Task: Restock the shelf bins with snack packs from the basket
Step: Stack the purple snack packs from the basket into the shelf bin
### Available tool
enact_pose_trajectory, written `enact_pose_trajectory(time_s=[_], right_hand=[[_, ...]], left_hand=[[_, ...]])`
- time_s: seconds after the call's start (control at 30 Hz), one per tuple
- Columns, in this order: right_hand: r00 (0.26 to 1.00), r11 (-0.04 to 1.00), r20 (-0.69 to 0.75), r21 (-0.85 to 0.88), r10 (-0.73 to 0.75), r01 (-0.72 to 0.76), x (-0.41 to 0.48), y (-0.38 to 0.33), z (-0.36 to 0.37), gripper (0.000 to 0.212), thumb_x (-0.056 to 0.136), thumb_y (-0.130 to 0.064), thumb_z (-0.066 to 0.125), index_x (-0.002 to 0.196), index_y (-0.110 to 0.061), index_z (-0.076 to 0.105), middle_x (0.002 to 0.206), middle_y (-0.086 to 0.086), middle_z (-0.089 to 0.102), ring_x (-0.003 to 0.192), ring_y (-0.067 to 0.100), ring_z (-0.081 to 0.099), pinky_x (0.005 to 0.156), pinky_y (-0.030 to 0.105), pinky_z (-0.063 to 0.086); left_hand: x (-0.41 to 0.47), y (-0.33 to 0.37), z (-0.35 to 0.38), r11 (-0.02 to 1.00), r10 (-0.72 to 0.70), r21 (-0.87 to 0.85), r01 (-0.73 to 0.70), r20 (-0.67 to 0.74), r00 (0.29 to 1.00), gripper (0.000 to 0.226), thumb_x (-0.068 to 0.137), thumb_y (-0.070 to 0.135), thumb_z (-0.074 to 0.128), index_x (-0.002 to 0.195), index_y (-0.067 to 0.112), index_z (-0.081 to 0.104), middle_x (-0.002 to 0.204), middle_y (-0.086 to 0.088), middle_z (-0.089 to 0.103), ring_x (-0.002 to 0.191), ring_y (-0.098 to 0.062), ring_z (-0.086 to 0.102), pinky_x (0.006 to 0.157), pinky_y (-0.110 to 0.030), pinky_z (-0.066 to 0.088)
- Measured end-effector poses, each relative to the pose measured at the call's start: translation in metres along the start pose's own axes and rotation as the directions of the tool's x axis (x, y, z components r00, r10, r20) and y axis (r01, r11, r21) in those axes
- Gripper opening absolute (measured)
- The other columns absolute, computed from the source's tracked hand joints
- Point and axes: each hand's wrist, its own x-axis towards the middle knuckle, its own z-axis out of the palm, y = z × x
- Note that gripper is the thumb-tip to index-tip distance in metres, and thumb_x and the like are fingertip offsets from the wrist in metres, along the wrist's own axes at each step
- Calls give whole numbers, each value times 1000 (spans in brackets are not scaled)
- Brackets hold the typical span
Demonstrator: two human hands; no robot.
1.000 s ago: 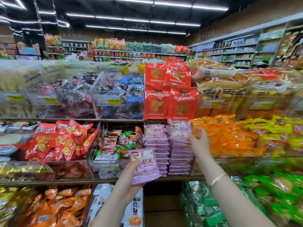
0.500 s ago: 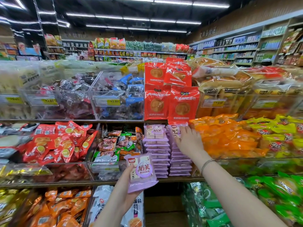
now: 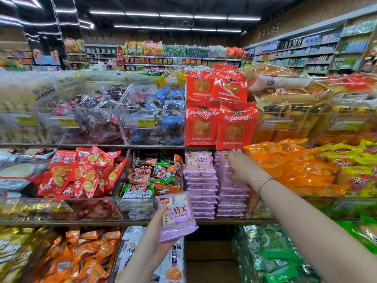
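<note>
The left hand (image 3: 161, 240) grips one purple snack pack (image 3: 177, 215) upright, in front of the shelf (image 3: 81, 222) edge. The right hand (image 3: 242, 168), fingers stretched, presses the right purple stack (image 3: 230, 199), where a second ago it held a pack raised. Its fingertips blur into the top pack.

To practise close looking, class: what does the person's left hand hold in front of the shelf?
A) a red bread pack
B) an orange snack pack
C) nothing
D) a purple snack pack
D: the left hand grips a purple snack pack just below the purple stacks, while the right hand touches the right stack.
</note>
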Motion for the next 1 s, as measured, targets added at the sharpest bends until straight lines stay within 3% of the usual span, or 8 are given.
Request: enact_pose_trajectory(time_s=[0.17,0.27,0.5,0.67,0.73,0.83,0.93,1.0], right_hand=[[997,992,-63,-116,34,-41,-3,-2,12,88,77,-44,69,143,-7,23,150,12,26,140,28,23,116,38,19],[998,998,-2,5,60,-60,-7,-1,11,102,69,-54,73,145,-12,19,148,8,30,139,27,25,117,41,18],[1000,990,7,141,14,-15,-31,2,3,105,73,-40,74,150,-22,6,157,4,13,145,23,12,119,41,8],[948,834,-282,481,-143,270,-82,-36,-13,70,82,-59,56,142,-33,31,149,-14,33,138,3,27,112,26,25],[898,786,-294,443,-326,430,-105,-63,-12,69,81,-67,49,140,-34,33,147,-16,34,136,-1,26,111,21,23],[827,800,-279,238,-487,551,-114,-83,-2,59,91,-41,50,145,-24,31,154,-7,27,144,10,16,117,25,17],[850,789,-293,327,-438,519,-110,-76,-3,57,94,-13,46,147,-24,28,154,-13,22,143,2,6,116,15,8],[869,745,-334,455,-365,488,-109,-70,-7,57,90,-3,47,143,-24,38,147,-19,28,139,-7,12,113,8,5]], left_hand=[[-2,0,2,1000,3,28,-3,-7,1000,23,92,36,54,106,18,63,102,-15,73,92,-33,68,68,-37,52],[-2,-1,7,1000,9,30,-9,12,1000,26,91,35,55,109,18,62,103,-15,73,90,-32,69,61,-35,53],[-3,-1,21,1000,24,-2,-24,84,996,27,93,29,52,115,15,60,104,-15,72,88,-31,71,63,-37,55],[1,0,32,998,67,10,-69,118,991,29,99,27,45,120,13,59,106,-15,72,79,-25,72,52,-29,53],[4,2,40,997,76,9,-78,177,981,34,99,27,42,122,8,59,110,-20,69,86,-27,70,61,-34,55],[6,5,50,996,91,-42,-83,252,963,38,100,30,38,121,5,59,105,-20,70,88,-27,68,69,-36,55],[11,7,54,991,133,-37,-127,281,950,43,100,34,34,116,6,62,98,-15,71,82,-23,70,62,-32,56],[15,10,53,958,220,136,-253,222,950,46,101,38,29,106,10,66,96,-9,74,86,-20,70,64,-27,56]])
